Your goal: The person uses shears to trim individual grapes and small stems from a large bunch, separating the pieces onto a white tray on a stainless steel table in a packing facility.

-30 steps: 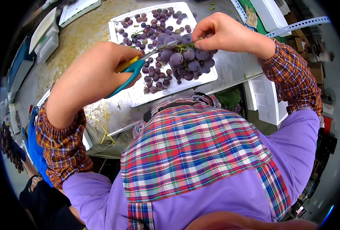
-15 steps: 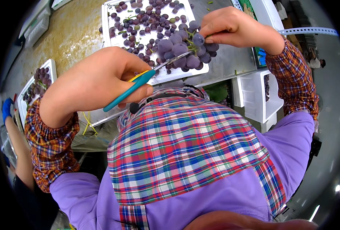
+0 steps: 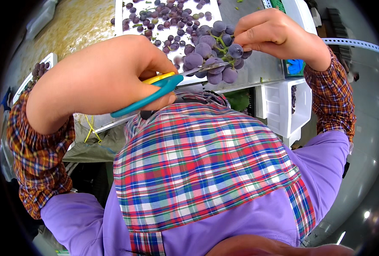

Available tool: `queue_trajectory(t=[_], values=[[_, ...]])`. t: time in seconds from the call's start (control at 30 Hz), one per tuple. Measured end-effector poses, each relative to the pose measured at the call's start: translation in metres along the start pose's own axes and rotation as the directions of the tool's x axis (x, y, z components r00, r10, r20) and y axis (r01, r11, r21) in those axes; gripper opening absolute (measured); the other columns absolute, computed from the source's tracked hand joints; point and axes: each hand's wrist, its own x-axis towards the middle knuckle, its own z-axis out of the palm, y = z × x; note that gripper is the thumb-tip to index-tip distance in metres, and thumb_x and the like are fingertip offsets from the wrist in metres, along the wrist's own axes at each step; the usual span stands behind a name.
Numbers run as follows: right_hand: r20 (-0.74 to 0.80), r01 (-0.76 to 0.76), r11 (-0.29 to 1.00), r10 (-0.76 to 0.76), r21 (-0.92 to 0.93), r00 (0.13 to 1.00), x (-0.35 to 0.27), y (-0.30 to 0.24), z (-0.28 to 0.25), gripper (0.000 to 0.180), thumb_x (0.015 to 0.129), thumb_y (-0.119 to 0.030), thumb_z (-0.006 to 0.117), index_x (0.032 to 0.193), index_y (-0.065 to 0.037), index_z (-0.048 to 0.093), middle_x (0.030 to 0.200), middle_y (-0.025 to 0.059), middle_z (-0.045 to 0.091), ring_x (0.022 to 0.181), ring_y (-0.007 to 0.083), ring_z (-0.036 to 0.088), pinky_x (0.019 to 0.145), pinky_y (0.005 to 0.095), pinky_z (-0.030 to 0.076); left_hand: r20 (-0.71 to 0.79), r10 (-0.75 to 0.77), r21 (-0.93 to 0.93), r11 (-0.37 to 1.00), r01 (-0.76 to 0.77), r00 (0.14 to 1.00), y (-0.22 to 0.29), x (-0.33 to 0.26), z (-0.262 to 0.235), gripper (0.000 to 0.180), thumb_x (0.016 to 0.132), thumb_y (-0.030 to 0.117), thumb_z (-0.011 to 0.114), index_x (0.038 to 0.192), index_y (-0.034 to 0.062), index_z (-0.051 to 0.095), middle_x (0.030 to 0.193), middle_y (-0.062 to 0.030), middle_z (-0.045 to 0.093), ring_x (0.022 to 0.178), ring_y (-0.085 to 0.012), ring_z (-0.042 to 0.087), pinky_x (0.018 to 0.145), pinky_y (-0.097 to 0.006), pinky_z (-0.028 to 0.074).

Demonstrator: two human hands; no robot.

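Observation:
My left hand (image 3: 108, 77) is closed round the teal and yellow handles of a pair of scissors (image 3: 153, 97). Their thin metal blades reach right, among the lower grapes of a purple bunch (image 3: 203, 50). Pinched at its upper right, the bunch hangs from my right hand (image 3: 268, 33), with green stems showing between the grapes. What exactly lies between the blades is hard to make out. Below and behind the bunch is a white tray (image 3: 119, 19) strewn with many loose grapes.
Another white tray (image 3: 53, 59) with dark grapes stands at the left on the stained metal table (image 3: 85, 21). To the right, below the table's edge, sits a white crate (image 3: 279, 106) with grapes inside. A blue perforated strip (image 3: 351, 42) extends past my right forearm.
The bunch and my right hand have shifted slightly right. The scissors have moved right too, and their blades now reach farther across the lower grapes.

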Motion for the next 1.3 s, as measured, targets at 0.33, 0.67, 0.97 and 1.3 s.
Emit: queue_trajectory(t=[0.33, 0.67, 0.97, 1.3], values=[[-0.015, 0.011, 1.0, -0.011, -0.006, 1.0, 0.003, -0.006, -0.003, 0.016, 0.077, 0.0, 0.07, 0.092, 0.002, 0.066, 0.086, 0.0124, 0.066, 0.073, 0.0254, 0.065, 0.06, 0.0324, 0.051, -0.193, 0.093, 0.412, 0.911, -0.005, 0.977, 0.01, -0.001, 0.009, 0.029, 0.077, 0.011, 0.067, 0.103, -0.0024, 0.066, 0.076, -0.019, 0.065, 0.068, -0.0325, 0.064, 0.061, -0.036, 0.051], [0.007, -0.011, 1.0, 0.011, 0.005, 1.0, 0.005, -0.014, -0.009, 0.014, 0.079, 0.0, 0.066, 0.092, 0.001, 0.067, 0.087, 0.0125, 0.067, 0.074, 0.028, 0.066, 0.062, 0.0339, 0.053, -0.365, 0.284, 0.625, 0.78, 0.007, 0.887, 0.002, -0.007, 0.03, 0.033, 0.076, 0.009, 0.066, 0.108, 0.0028, 0.063, 0.076, -0.0146, 0.065, 0.073, -0.0322, 0.063, 0.07, -0.041, 0.046], [0.021, 0.05, 0.997, -0.049, -0.05, 0.999, 0.012, -0.017, -0.012, 0.013, 0.078, -0.003, 0.065, 0.091, -0.001, 0.066, 0.087, 0.0113, 0.066, 0.073, 0.0285, 0.064, 0.061, 0.0352, 0.052, -0.372, 0.253, 0.657, 0.752, 0.06, 0.893, 0.007, -0.013, 0.037, 0.034, 0.075, 0.01, 0.067, 0.108, 0.0052, 0.063, 0.074, -0.0115, 0.064, 0.072, -0.0299, 0.062, 0.07, -0.041, 0.042], [0.031, 0.07, 0.997, -0.069, -0.039, 0.997, 0.015, -0.018, -0.01, 0.012, 0.078, -0.004, 0.065, 0.089, -0.001, 0.065, 0.085, 0.0107, 0.065, 0.071, 0.0288, 0.064, 0.059, 0.0358, 0.05, -0.365, 0.319, 0.69, 0.723, 0.024, 0.874, 0.012, -0.014, 0.041, 0.036, 0.07, 0.007, 0.07, 0.105, 0.0046, 0.063, 0.072, -0.0108, 0.064, 0.071, -0.0291, 0.062, 0.069, -0.04, 0.043]])
